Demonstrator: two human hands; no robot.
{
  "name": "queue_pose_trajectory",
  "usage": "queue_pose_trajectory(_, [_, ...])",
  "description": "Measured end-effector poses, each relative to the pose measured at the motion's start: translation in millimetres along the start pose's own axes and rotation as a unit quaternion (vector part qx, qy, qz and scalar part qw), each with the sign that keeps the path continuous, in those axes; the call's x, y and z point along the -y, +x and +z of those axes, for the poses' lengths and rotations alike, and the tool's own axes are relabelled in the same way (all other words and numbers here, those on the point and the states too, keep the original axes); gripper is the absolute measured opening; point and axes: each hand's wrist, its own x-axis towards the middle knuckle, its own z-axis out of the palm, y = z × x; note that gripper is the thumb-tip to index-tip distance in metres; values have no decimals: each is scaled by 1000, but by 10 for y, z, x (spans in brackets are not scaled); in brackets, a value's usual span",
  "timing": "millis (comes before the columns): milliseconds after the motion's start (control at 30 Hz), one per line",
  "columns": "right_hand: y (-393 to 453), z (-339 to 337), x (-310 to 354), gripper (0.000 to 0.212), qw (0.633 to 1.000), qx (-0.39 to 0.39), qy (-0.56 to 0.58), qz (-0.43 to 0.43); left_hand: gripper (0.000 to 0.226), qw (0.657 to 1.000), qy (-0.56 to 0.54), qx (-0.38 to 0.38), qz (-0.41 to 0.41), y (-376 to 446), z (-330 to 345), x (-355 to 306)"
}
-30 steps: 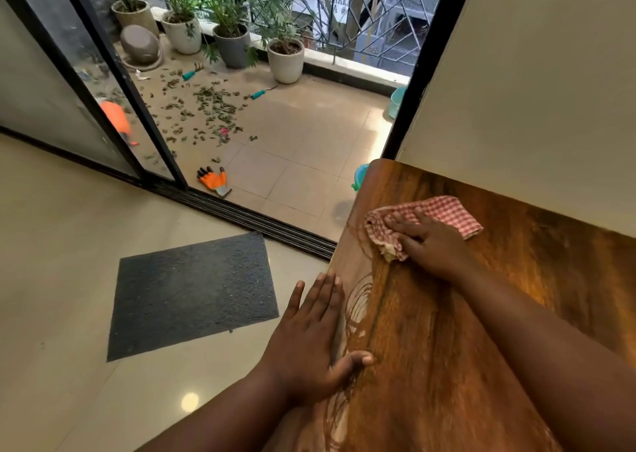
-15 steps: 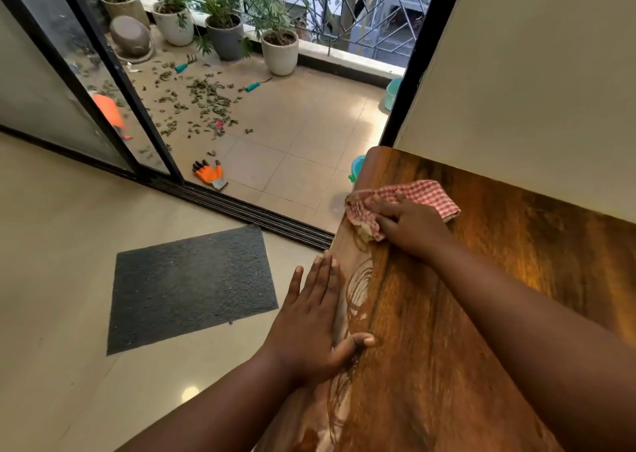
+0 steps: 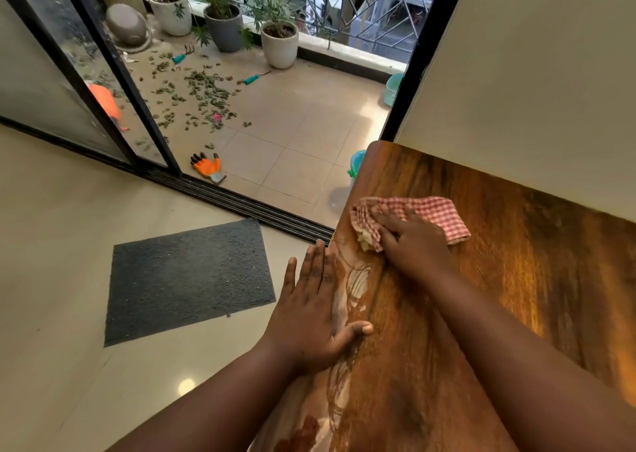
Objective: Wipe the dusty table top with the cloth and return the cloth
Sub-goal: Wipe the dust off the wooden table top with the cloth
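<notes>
Cloth: I see the red-checked cloth [image 3: 430, 212] bunched on the table [image 3: 516, 279], close to its far-left corner, at about 1 o'clock in my view.
Right hand: my right hand [image 3: 411, 245] lies palm-down on the cloth, fingers [image 3: 382, 218] spread a little and pressing it flat against the wood, not pinching it.
Left hand: my left hand [image 3: 309, 310] rests flat along the table's left edge at 6 o'clock, its four fingers pressed together and pointing away, thumb out onto the top.
Table: pale swirled dust marks run along the left edge between both hands.
Floor: a dark mat [image 3: 189, 279] lies at 9 o'clock; an orange glove [image 3: 206, 167] lies past the door track.
</notes>
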Motion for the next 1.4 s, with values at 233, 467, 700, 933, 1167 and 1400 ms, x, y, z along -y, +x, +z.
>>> queue_pose_trajectory(233, [-571,246,390,45,996,5,-22,-85,102,1000,-13,-7,0,-5,-10,-18])
queue_pose_trajectory(467, [-478,166,311,43,999,10,-15,-41,103,1000,-3,-2,-9,0,13,-10])
queue_pose_trajectory(700, [-866,225,284,44,988,76,21,-137,121,1000,25,0,0,0,3,-33])
queue_pose_trajectory(933, [-624,11,244,41,994,80,-30,-71,125,1000,15,9,-15,-35,-85,-74])
queue_pose_trajectory(1167, [-1526,269,544,46,985,108,3,-134,121,990,-121,9,-69,-631,-179,243])
queue_pose_trajectory(1400, [-1277,63,646,45,995,86,-36,45,129,992,28,124,-23,-1143,-183,430])
